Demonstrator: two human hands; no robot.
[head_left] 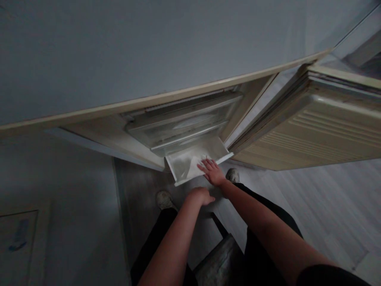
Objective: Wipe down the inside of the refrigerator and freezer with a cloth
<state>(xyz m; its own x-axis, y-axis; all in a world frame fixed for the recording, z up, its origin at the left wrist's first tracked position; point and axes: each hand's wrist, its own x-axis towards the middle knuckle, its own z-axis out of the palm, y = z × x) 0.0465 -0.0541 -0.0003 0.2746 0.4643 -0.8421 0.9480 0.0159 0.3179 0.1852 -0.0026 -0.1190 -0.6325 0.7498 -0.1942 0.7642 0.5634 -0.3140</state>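
In the middle of the head view, a clear drawer with a pale front edge [205, 170] sticks out of the bottom of an open fridge or freezer. My right hand [212, 172] reaches down over that edge with its fingers spread. Under and beside its fingertips lies a crumpled white cloth or paper towel [194, 168], inside the drawer. My left hand [201, 195] hangs just in front of the drawer, apart from it, seen from the back. Its fingers are curled in, and whatever is inside them, if anything, is hidden.
Above the drawer is another transparent compartment with a front flap [187, 123]. The ribbed cream door [324, 127] stands open at the right. A dark low seat [222, 262] is between my legs. My shoes [164, 199] rest on the wood-look floor [324, 206], close to the drawer.
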